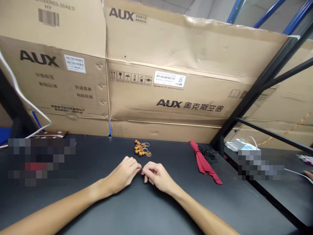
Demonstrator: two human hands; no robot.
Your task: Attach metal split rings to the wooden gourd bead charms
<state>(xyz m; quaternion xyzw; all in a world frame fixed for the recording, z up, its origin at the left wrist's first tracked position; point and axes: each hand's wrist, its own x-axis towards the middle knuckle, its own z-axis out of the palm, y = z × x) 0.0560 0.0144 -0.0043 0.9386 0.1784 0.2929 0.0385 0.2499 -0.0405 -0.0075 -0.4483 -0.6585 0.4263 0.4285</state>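
Wooden bead cluster (141,148), one; left hand (124,175), right hand (158,176).

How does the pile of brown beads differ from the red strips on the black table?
The brown beads are round, with metal rings, in a cluster; the red strips are flat and long, fanned out. The beads lie just beyond the left hand and right hand; the strips lie farther to the right. Both rest on the black table, untouched.

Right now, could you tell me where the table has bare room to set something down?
Bare table lies left of the left hand, and between the right hand and the ribbons. It is crowded behind the hands at the gourds, and at the right by the ribbons and black pieces.
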